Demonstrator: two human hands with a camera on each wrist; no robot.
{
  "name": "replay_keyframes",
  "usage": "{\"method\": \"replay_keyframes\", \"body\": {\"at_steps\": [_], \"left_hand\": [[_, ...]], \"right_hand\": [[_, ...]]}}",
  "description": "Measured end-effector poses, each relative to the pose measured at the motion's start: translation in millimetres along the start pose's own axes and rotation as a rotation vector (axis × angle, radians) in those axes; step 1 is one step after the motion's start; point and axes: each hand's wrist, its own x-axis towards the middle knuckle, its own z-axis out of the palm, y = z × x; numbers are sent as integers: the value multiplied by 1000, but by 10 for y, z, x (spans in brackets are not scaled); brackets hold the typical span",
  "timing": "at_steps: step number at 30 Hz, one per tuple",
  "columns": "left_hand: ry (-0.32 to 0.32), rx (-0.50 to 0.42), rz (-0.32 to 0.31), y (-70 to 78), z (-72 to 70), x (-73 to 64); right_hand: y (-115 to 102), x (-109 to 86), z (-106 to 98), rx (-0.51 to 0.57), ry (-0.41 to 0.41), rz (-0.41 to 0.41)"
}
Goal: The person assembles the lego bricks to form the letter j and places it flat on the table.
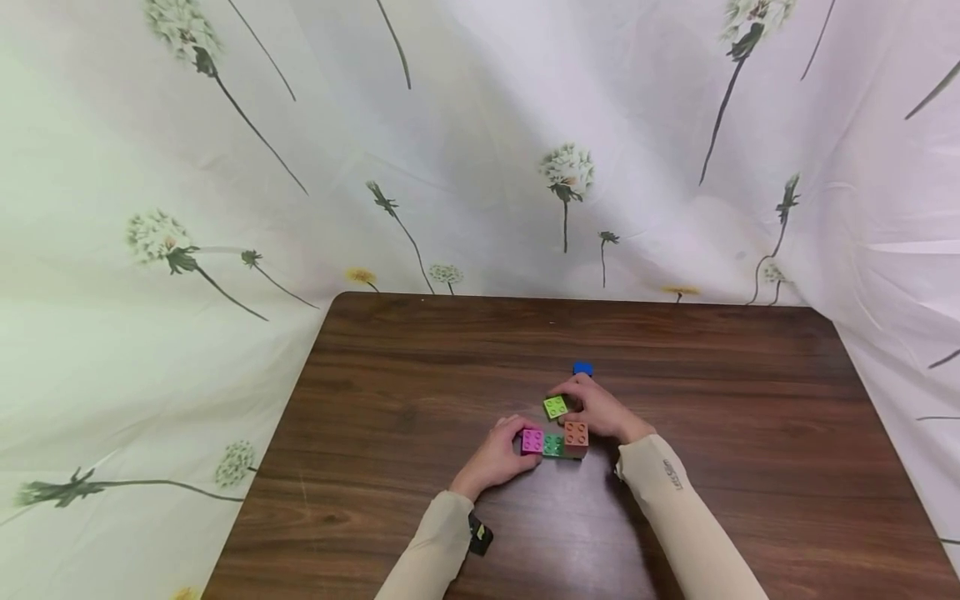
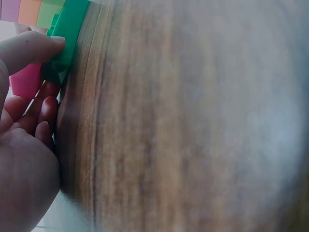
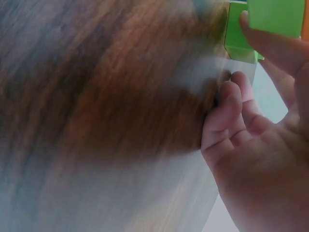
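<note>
My left hand (image 1: 498,454) grips a small build of toy bricks from its left end. The thumb lies along the long green brick (image 2: 72,36) at its base, and the fingers curl behind the pink brick (image 1: 532,441) on top. At the build's right end rises a stack with an orange brick (image 1: 576,433) uppermost; bare green studs show between. Just behind the build, my right hand (image 1: 600,410) pinches a separate lime green brick (image 1: 555,407) between thumb and forefinger. Its other fingers curl near the tabletop in the right wrist view.
A blue brick (image 1: 582,367) lies beyond the right hand, partly covered by it. The brown wooden table (image 1: 420,358) reaches back to a white cloth (image 1: 480,208) printed with dandelions. A dark band (image 1: 480,533) circles the left wrist.
</note>
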Motion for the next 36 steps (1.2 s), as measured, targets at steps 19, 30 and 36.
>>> {"method": "replay_keyframes", "body": {"at_steps": [19,30,36], "left_hand": [[7,-2,-26,9,14,-5],[10,-13,-25,10,17,-16],[28,-12,-6,4,24,-12]], "right_hand": [[125,-179,43,166,185,72],[98,-486,-78,346,294,95],[-1,-602,-124,346,339,33]]}}
